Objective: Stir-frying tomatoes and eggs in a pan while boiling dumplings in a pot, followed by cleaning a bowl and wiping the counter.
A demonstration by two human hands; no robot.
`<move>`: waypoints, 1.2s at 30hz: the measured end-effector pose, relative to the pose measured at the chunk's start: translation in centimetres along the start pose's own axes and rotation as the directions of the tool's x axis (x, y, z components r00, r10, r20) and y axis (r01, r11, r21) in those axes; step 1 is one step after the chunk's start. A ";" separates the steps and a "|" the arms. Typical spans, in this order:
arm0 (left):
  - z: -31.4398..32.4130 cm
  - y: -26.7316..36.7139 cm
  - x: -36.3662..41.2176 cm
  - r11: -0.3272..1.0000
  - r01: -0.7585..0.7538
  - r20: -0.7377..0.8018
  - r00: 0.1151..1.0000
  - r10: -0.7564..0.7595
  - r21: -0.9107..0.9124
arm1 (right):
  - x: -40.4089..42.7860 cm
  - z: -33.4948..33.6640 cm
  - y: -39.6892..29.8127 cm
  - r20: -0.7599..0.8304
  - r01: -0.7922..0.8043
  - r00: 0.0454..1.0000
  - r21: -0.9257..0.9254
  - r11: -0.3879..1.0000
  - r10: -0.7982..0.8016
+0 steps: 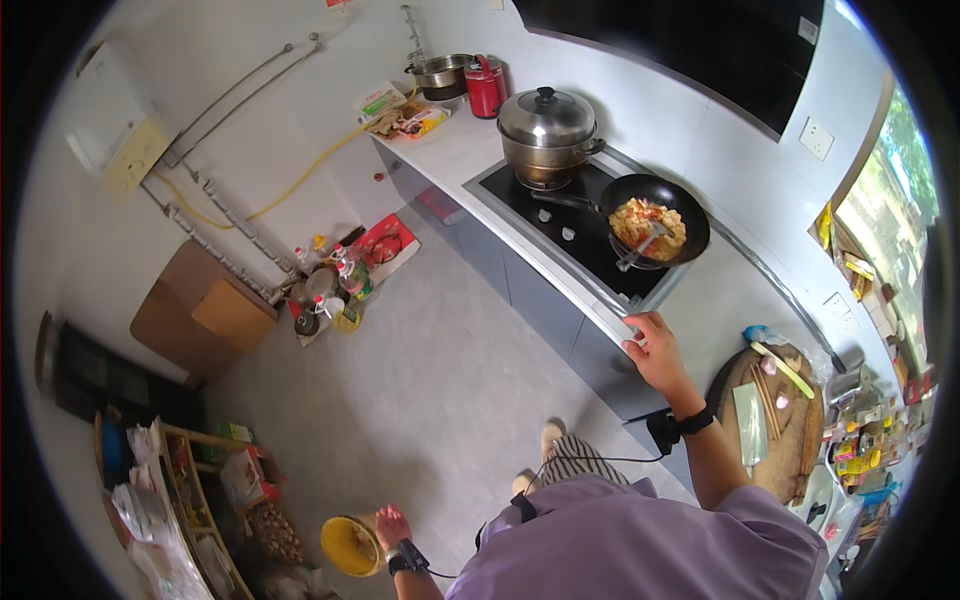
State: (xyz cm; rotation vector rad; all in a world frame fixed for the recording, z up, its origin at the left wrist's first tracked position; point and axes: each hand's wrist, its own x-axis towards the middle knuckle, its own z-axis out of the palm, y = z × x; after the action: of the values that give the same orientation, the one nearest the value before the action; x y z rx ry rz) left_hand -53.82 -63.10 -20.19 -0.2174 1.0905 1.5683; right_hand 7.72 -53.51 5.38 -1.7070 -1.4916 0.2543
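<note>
My right hand [654, 352] is at the counter's front edge just below the gas stove [592, 251], its fingers bent and apart, holding nothing that I can see. Low in the view, my left hand [392, 528] hangs beside a yellow bucket [352, 546], its palm up and no object visible in it. On the near burner stands a black wok [688, 202] with cooked egg and red pieces [637, 221]. A metal spatula [641, 249] rests in the food. The lidded steel steamer pot [546, 127] stands on the other burner.
Right of my right hand, a round wooden chopping board [787, 457] holds a cleaver [750, 424], chopsticks [767, 397] and a green stalk [784, 369]. Oil bottles [352, 277] stand on the floor by the wall. Shelves [191, 480] are at lower left. A red kettle-like container [486, 88] stands behind the steamer.
</note>
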 end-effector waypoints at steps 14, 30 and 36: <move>38.0 -6.4 10.8 0.937 0.096 0.265 0.945 -0.192 0.337 | 15.8 4.9 5.3 -0.155 -0.382 0.924 -0.387 0.839 0.349; 74.2 -23.8 13.8 0.500 -0.184 0.533 0.290 -0.795 0.846 | 19.6 6.5 9.4 -0.537 -0.746 0.637 -0.609 0.269 0.552; 78.5 -28.4 13.8 0.378 -0.313 0.438 0.149 -0.887 0.871 | 18.8 -0.4 7.4 -0.537 -0.771 0.590 -0.596 0.224 0.603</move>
State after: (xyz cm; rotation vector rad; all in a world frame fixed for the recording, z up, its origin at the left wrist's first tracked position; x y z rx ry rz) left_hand -2.12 0.93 -0.74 1.1028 0.4913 0.1332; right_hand 18.45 -36.52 7.26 -3.0176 -0.5061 -0.1911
